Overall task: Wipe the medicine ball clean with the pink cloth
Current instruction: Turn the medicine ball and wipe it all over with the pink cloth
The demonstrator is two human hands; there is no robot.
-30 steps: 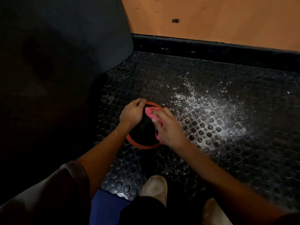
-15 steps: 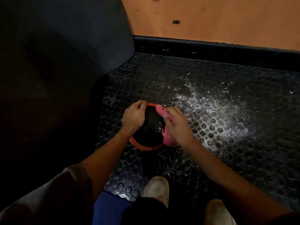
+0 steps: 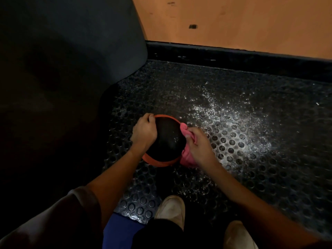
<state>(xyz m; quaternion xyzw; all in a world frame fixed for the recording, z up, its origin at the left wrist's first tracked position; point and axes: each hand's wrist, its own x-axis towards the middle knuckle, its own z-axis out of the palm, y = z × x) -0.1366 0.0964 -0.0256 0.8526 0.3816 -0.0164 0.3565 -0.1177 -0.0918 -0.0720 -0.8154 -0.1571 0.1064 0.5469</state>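
**A:** What lies furthest left?

**B:** A big dark padded shape (image 3: 62, 69), well left of the left hand's fingers. A brown sleeve (image 3: 53, 221) fills the low corner beneath it.

**A:** And the left hand?

**B:** The left hand (image 3: 144, 131) sits on the upper left side of the medicine ball (image 3: 168, 139). Its fingers (image 3: 149, 117) are curled over the rim, gripping the ball.

**A:** Where is the ball itself?

**B:** It rests on the studded rubber floor mat (image 3: 269, 177), between the two sets of fingers and touching both. It is black, with an orange band (image 3: 158, 161) round it.

**A:** The cloth?

**B:** The pink cloth (image 3: 187, 157) is against the ball's right side. One end shows just above the right fingers (image 3: 190, 132), and the rest hangs below the palm down to the mat.

**A:** How does the right hand hold it?

**B:** The right hand (image 3: 199, 144) has its fingers bent and closed, pinching the cloth and pressing it onto the ball.

**A:** Anything right of that?

**B:** White powder (image 3: 233, 123) is scattered over the mat, starting just beside the right fingers and spreading away to the right. Beyond the fingers runs a black edging strip (image 3: 233, 56), with an orange surface (image 3: 233, 24) behind it. Nearer the person than the fingers are two pale shoes (image 3: 171, 211).
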